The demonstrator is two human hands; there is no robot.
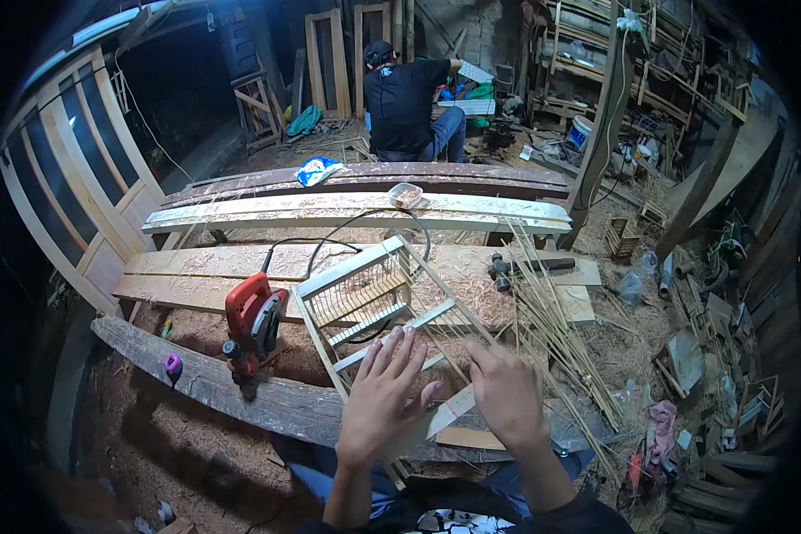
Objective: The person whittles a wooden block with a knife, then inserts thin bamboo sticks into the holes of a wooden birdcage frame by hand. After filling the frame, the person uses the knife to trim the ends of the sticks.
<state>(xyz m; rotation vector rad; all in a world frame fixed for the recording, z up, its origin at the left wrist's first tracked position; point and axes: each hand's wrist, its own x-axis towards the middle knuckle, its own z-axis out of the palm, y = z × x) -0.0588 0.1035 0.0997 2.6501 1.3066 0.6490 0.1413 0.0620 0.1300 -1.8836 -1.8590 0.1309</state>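
A small wooden frame [347, 278] with rows of thin sticks lies tilted on the planks in front of me. My left hand [381, 400] rests flat on its near end, fingers spread over the sticks. My right hand [507, 392] is beside it, fingertips pinching a thin stick [449, 331] set into the frame. A loose bundle of thin bamboo sticks [556, 329] lies to the right of my right hand.
A red electric planer [254, 316] sits left of the frame, its cable looping behind. A purple tape measure [172, 364] lies on the near beam. Long planks [356, 212] covered in shavings stretch behind. A person in black [405, 102] crouches at the back. Scrap wood lies at right.
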